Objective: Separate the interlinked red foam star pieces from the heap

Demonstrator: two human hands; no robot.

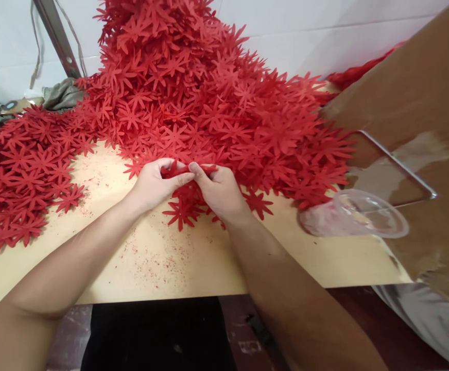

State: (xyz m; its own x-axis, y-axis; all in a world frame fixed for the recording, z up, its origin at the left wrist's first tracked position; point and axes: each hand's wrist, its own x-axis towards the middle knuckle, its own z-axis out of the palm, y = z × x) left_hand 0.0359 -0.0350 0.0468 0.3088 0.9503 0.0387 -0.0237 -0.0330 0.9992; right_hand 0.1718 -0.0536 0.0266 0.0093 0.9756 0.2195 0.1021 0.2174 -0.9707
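My left hand (155,184) and my right hand (220,191) meet at the near edge of a big heap of red flower-shaped cutouts (178,103). Between them they pinch a red flower cutout (175,170), its petals partly hidden by my fingers. Both thumbs press on it from the near side, with their tips almost touching. Just below my hands, a few loose red cutouts (182,212) lie on the table. Whether the pinched piece is a single layer or several stacked ones, I cannot tell.
The pale table (286,257) has red crumbs scattered near its front. A second pile of red cutouts (23,170) spreads at left. On the right, a clear plastic tub (371,214) lies tipped beside a large cardboard sheet (413,134). Grey cloth (63,94) sits at back left.
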